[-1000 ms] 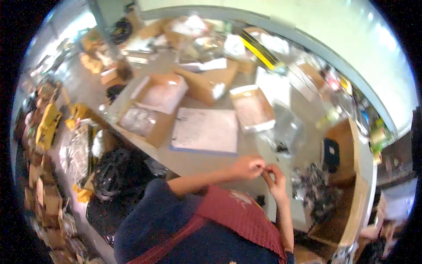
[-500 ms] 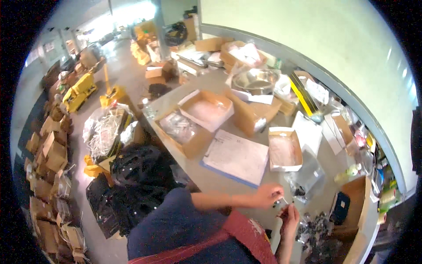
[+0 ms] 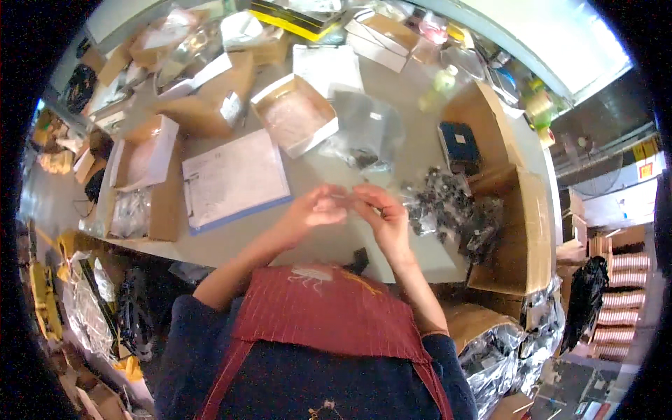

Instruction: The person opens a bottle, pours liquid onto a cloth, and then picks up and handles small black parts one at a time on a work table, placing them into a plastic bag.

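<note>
Above the near part of the grey table (image 3: 325, 241), my left hand (image 3: 316, 210) and my right hand (image 3: 383, 213) meet fingertip to fingertip. Both are closed in a pinch. Whatever sits between the fingers is too small and blurred to name. Just right of my right hand lies a heap of small black parts (image 3: 448, 203), some in clear plastic. Beyond the hands rests a clear plastic bag (image 3: 371, 126) with dark bits at its near end. A small black piece (image 3: 359, 261) is by the table's near edge, close to my apron.
Left of my hands lies a blue clipboard with paper (image 3: 234, 178). An open white box (image 3: 294, 115) stands behind it. At the right, a cardboard box (image 3: 518, 231) borders the black heap, with a dark blue case (image 3: 459, 145) nearby. A pale green bottle (image 3: 442, 82) stands farther back.
The view has swung right and down, so the table's right side shows more fully. My hands, slightly apart before with a thin pale piece between them, now touch at the fingertips.
</note>
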Tool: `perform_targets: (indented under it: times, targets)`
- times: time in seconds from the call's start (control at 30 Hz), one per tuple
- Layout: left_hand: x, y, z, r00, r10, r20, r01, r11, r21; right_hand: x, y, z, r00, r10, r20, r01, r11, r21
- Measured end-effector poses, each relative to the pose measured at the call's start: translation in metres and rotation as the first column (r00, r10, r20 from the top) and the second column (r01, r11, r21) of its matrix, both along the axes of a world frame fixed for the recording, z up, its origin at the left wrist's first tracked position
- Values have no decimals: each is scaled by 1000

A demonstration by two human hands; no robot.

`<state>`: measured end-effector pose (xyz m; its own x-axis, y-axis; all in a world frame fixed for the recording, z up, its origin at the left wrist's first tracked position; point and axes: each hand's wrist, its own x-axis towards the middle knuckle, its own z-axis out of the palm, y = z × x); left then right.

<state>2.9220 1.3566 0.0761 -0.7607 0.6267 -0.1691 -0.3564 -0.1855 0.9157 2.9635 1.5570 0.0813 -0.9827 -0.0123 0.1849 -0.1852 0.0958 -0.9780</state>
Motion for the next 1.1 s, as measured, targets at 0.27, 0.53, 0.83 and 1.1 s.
perform_targets:
  times: [0.27,0.53,0.83,1.1]
  targets:
    - [2,31,1,997,-34,66,41,994,-104,2,14,5,986,-8,167,36,986,-163]
    - [-2,28,3,997,-19,77,29,991,-131,13,32,-12,914,59,401,11,985,-171]
    - [3,28,22,997,-24,69,34,990,-140,14,31,-5,950,-14,313,88,971,-223]
    - [8,26,26,998,-49,-24,46,993,-107,21,25,2,954,-48,297,135,950,-281]
